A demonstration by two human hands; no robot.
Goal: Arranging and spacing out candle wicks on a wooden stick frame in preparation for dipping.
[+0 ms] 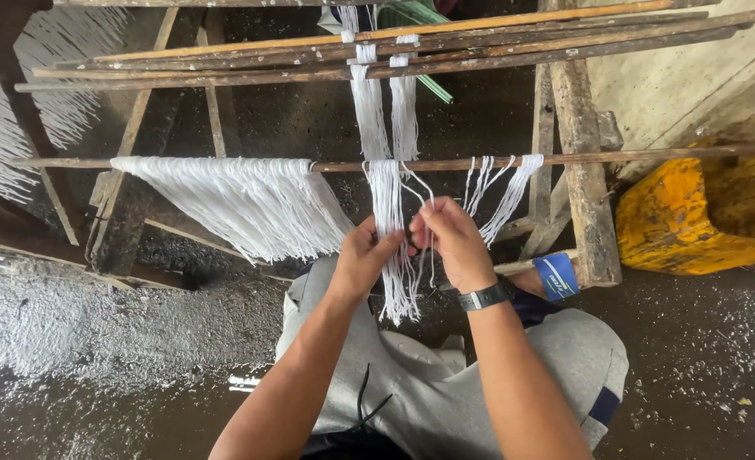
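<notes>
White noodle-like strands point(392, 213) hang in a bunch over a thin wooden rod point(608, 157) that runs across in front of me. My left hand point(362, 255) grips the lower part of this bunch from the left. My right hand point(451, 240), with a dark watch on its wrist, pinches a few strands at the bunch's right side. A wide sheet of the same strands point(241, 200) drapes from the rod to the left. A small loose bunch point(505, 192) hangs to the right of my hands.
Several long wooden poles point(224, 68) lie across a rough wooden frame above, with more strands point(369, 102) looped over them. A yellow plastic container point(693, 217) sits at right. The floor point(96, 341) is dark, wet and dusted white. My grey-clad knees are below.
</notes>
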